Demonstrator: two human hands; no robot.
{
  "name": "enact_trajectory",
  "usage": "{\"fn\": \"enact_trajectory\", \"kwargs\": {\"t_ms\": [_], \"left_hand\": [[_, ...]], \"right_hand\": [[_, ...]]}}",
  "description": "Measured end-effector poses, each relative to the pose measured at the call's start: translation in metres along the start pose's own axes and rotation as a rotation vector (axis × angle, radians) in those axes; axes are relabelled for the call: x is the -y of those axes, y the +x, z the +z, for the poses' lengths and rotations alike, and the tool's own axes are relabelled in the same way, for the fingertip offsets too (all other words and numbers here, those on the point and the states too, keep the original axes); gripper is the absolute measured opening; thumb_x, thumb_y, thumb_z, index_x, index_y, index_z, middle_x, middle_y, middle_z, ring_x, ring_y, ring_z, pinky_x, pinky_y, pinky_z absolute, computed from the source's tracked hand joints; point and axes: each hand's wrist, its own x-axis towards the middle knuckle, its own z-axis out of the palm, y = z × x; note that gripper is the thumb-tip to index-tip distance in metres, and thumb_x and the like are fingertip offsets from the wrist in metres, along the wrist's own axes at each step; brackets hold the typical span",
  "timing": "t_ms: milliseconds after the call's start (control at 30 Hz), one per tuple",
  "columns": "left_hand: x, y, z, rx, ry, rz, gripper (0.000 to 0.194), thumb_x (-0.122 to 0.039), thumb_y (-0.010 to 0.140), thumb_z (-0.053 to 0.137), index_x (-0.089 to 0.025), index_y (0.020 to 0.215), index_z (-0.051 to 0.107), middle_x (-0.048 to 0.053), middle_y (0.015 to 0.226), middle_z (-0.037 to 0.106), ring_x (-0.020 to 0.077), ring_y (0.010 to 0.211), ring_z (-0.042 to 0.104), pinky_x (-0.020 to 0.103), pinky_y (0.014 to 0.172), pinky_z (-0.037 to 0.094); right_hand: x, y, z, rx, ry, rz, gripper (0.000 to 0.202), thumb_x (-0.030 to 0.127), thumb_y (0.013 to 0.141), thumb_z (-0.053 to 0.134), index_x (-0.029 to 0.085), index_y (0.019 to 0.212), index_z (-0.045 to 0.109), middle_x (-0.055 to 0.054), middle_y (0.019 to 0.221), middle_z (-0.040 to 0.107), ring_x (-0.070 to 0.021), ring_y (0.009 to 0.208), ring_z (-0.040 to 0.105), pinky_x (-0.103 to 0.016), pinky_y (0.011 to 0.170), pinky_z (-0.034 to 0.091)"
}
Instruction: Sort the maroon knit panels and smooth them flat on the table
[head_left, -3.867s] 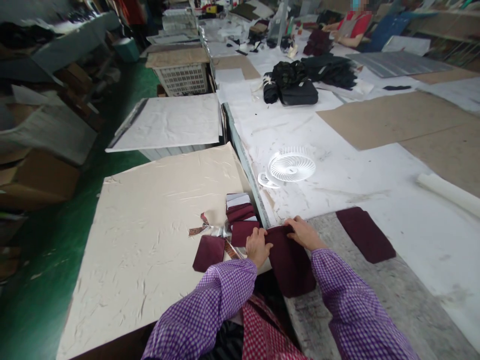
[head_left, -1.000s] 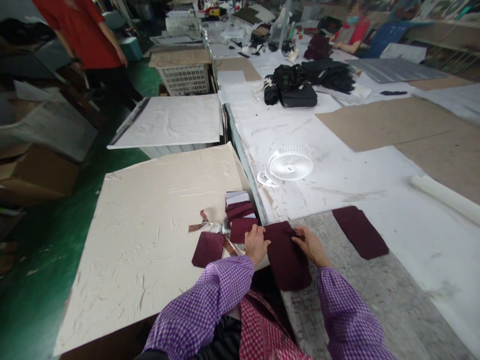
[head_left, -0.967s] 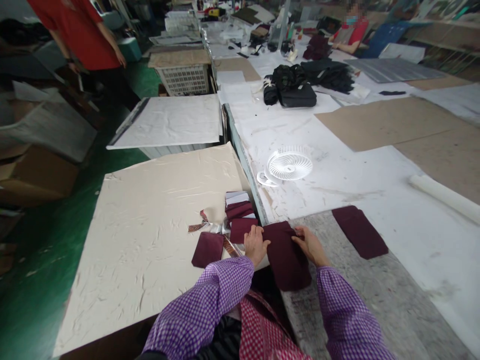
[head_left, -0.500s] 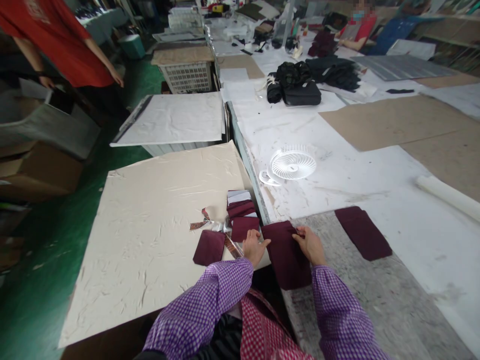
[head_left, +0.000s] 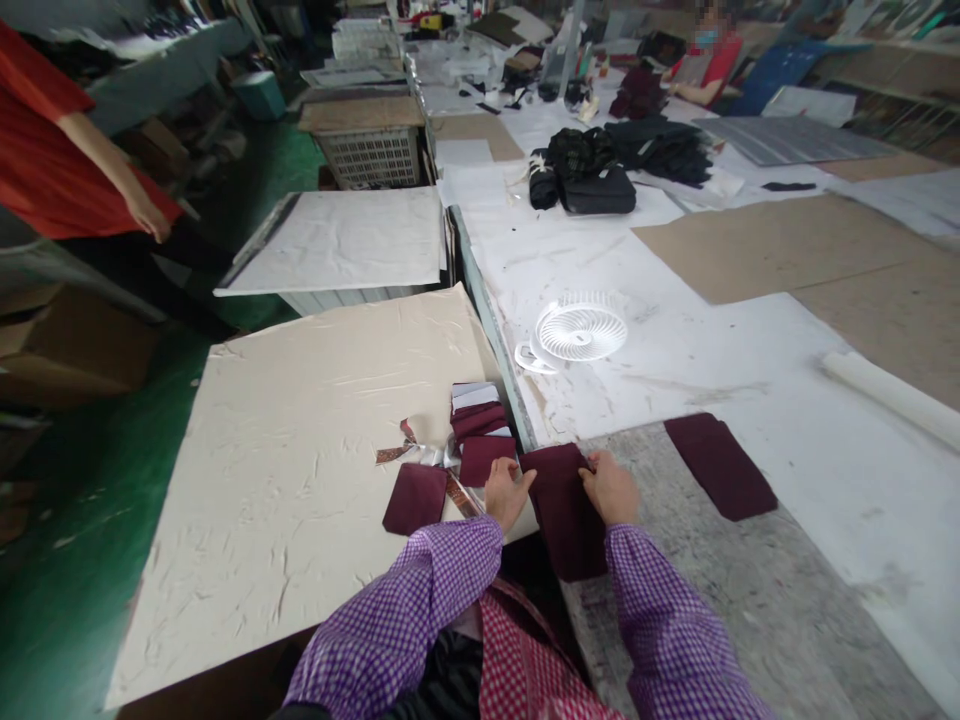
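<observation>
A long maroon fabric piece (head_left: pixel 564 525) lies in front of me, over the near left edge of the grey mat. My right hand (head_left: pixel 613 490) pinches its upper right edge between thumb and fingers. On its other side is my left hand (head_left: pixel 508 495), thumb and fingers apart, the thumb tip at the fabric's left edge. Just beyond the left hand sits a stack of small maroon pieces (head_left: pixel 486 458) with pale ones behind. A single maroon piece (head_left: pixel 415 498) lies left of it, near patterned ribbon strips (head_left: pixel 460 494). Another maroon piece (head_left: pixel 721 466) rests on the right.
A white fan (head_left: pixel 581 332) lies on the white-covered table. Black bags (head_left: pixel 592 185) and a white roll (head_left: pixel 889 392) are farther off. The beige board (head_left: pixel 300 480) spans my left. A person in red (head_left: pixel 82 150) stands at left; another person (head_left: pixel 709 75) sits far right.
My right hand has shifted slightly left, and the right side of the long maroon piece has come in with it. The person in red at left has moved further left.
</observation>
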Motion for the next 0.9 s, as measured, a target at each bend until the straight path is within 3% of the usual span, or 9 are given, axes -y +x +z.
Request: {"fn": "enact_trajectory", "kwargs": {"t_ms": [167,333,400,567,900], "left_hand": [[-0.018,0.024,-0.005,0.019,0.066,0.122,0.02,-0.032,0.083,0.058,-0.021,0.1,0.06,0.004,0.104,0.058,0.0176,0.099,0.053,0.029,0.088,0.042],[-0.046,0.046,0.002,0.135,0.174,0.259,0.014,-0.028,0.08,0.059,-0.022,0.088,0.068,0.005,0.1,0.062,0.0219,0.102,0.052,0.035,0.091,0.039],[-0.054,0.051,0.007,0.173,0.214,0.286,0.013,-0.027,0.079,0.06,-0.022,0.084,0.069,0.005,0.098,0.063,0.0236,0.102,0.052,0.037,0.09,0.039],[-0.062,0.058,0.017,0.208,0.275,0.263,0.011,-0.024,0.077,0.059,-0.022,0.08,0.069,0.004,0.094,0.066,0.0222,0.098,0.055,0.035,0.086,0.041],[-0.075,0.059,0.02,0.207,0.333,0.269,0.015,-0.027,0.082,0.053,-0.022,0.079,0.067,0.003,0.093,0.068,0.0193,0.095,0.058,0.033,0.085,0.041]], "right_hand": [[0.011,-0.014,-0.004,-0.133,-0.063,-0.016,0.03,0.027,0.084,0.057,0.015,0.111,0.052,-0.018,0.114,0.055,-0.0281,0.095,0.06,-0.033,0.069,0.04],[0.013,-0.015,0.004,-0.11,-0.022,-0.061,0.013,0.019,0.086,0.05,0.019,0.097,0.058,-0.008,0.098,0.058,-0.0189,0.079,0.06,-0.028,0.063,0.036],[0.012,-0.015,0.012,-0.107,0.023,-0.056,0.017,0.017,0.089,0.044,0.019,0.095,0.059,-0.007,0.096,0.058,-0.0166,0.077,0.059,-0.027,0.064,0.037],[0.008,-0.015,0.026,-0.132,0.125,-0.028,0.02,0.016,0.091,0.039,0.016,0.096,0.058,-0.008,0.099,0.057,-0.0149,0.08,0.058,-0.024,0.065,0.038],[0.006,-0.01,0.031,-0.133,0.197,-0.004,0.02,0.015,0.09,0.039,0.017,0.095,0.058,-0.007,0.095,0.055,-0.0133,0.07,0.054,-0.024,0.06,0.033]]}}
